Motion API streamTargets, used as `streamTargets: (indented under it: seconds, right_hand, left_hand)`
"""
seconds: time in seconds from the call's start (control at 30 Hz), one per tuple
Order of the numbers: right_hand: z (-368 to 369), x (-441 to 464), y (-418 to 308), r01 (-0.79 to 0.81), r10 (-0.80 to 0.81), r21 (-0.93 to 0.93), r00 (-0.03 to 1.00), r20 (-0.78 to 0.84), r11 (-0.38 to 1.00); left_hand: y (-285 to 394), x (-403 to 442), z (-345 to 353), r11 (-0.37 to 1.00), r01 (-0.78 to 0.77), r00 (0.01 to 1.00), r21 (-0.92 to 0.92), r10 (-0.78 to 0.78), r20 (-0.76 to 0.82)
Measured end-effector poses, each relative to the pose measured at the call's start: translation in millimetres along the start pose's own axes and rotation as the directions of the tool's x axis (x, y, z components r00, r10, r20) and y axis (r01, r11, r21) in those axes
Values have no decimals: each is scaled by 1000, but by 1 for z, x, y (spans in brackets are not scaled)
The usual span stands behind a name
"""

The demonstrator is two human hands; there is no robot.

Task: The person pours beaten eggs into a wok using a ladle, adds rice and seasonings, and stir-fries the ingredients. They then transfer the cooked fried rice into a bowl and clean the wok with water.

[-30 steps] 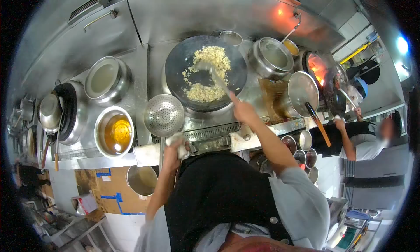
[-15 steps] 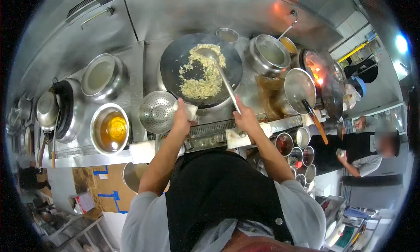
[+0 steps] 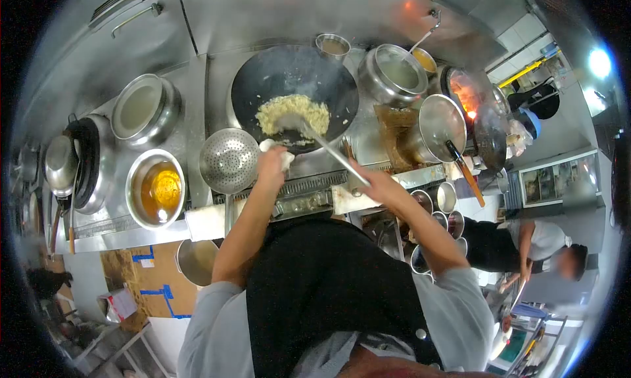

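A dark wok (image 3: 296, 69) holds fried rice (image 3: 296, 110), gathered in its lower half, with some steam above it. My right hand (image 3: 374, 183) is closed around the handle of a metal ladle (image 3: 335, 153), whose bowl rests in the rice. At the wok's near rim, my left hand (image 3: 271, 168) grips a folded white cloth (image 3: 281, 155). Just left of that hand lies a perforated strainer (image 3: 229, 160), its handle toward me.
A bowl of yellow oil (image 3: 156, 189) and a lidded pot (image 3: 144, 110) stand left. To the right are a pot (image 3: 397, 74), a mesh strainer (image 3: 442, 128), a flaming burner (image 3: 465, 99) and small containers. A co-worker (image 3: 532, 240) stands far right.
The spread rice is now gathered in one heap near the wok's front. The ladle has come down toward me. My left hand has moved up to the wok rim. The co-worker has turned away.
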State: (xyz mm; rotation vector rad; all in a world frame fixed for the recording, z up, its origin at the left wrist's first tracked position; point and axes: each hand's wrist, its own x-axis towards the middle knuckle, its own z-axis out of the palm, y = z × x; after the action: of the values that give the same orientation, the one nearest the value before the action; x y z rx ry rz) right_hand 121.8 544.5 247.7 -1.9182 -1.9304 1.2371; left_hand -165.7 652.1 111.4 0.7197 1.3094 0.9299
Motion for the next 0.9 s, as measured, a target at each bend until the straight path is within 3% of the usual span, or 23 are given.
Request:
streamTargets:
  seconds: [0.03, 0.07, 0.13, 0.17, 0.23, 0.27, 0.3, 0.37, 0.4, 0.43, 0.47, 0.5, 0.53, 0.57, 0.63, 0.67, 0.7, 0.73, 0.77, 0.8, 0.83, 0.9]
  right_hand:
    - [1, 28, -10, -75, 79, 72, 995, -58, 995]
    - [-5, 43, -14, -52, 47, -29, 989, -137, 998]
    - [-16, 73, -26, -15, -44, -204, 958, -283, 979]
    - [-32, 66, -21, 129, -167, -136, 932, -322, 982]
    - [-68, 15, -47, 188, -134, 123, 924, -357, 974]
    - [-82, -12, -77, 100, 12, 322, 945, -326, 942]
    - [-89, -17, -73, 121, 34, 433, 942, -333, 893]
    - [-91, -2, -69, 276, -43, 778, 951, -306, 564]
    - [-74, 18, -70, 257, 61, 883, 951, -304, 393]
    - [-49, 46, -64, 248, 164, 948, 945, -282, 199]
    - [-16, 101, -10, 19, 96, 990, 995, -33, 138]
    - [8, 125, 1, -114, 68, 989, 992, 108, 96]
    - [31, 148, 11, -248, 39, 967, 968, 246, 64]
    - [49, 142, -15, -278, 61, 960, 959, 276, 30]
    - [49, 99, -47, -278, 9, 946, 960, 281, 167]
    - [45, 76, -42, -204, -64, 871, 964, 259, 447]
    - [29, 47, -43, -203, -49, 716, 948, 315, 668]
    - [24, 29, -23, -170, 19, 515, 958, 285, 840]
    - [2, 12, -20, -232, 81, 470, 944, 320, 851]
    - [-18, -8, -16, -302, 147, 419, 920, 362, 857]
    - [-37, 2, 8, -182, 117, 173, 936, 333, 968]
    - [-34, 41, 69, 126, -124, -18, 987, 101, 992]
  left_hand:
    - [-4, 3, 2, 999, -34, 999, 23, 34, 5]
    - [-9, 5, 4, 997, -68, 998, 46, 68, 9]
    - [-18, -32, 1, 964, 17, 991, -264, -52, -125]
    - [-7, -52, 1, 912, -54, 995, -407, 14, -100]
    - [-12, -33, 2, 911, 9, 992, -412, -60, -111]
    - [-9, -23, 4, 931, 22, 991, -363, -68, -113]
    - [1, -7, 9, 948, 35, 990, -315, -75, -117]
    - [-23, 47, 13, 981, -36, 994, -188, 15, -109]
    - [-34, 75, 14, 989, -73, 993, -125, 60, -105]
    - [-31, 77, 16, 994, -64, 991, -87, 53, -123]
    - [-26, 80, 18, 997, -53, 989, -49, 45, -140]
    - [-18, 69, 22, 991, -29, 989, -134, 8, -151]
    - [-13, 64, 25, 976, -11, 987, -216, -24, -156]
    - [-17, 62, 21, 977, 9, 990, -212, -39, -136]
    - [-33, 37, 14, 954, 63, 994, -294, -86, -66]
    - [-32, 7, 7, 925, 91, 994, -369, -106, -20]
    - [4, -55, 11, 884, 75, 988, -461, -128, -86]
    - [-13, -51, 2, 930, 67, 995, -361, -88, -43]
    - [-30, -47, -7, 965, 47, 999, -260, -48, -1]
    - [-21, -41, -4, 934, 96, 995, -343, -93, 27]
    - [-11, -31, -3, 896, 142, 990, -421, -130, 57]
    - [-45, 44, -2, 922, 104, 989, -373, -136, -60]
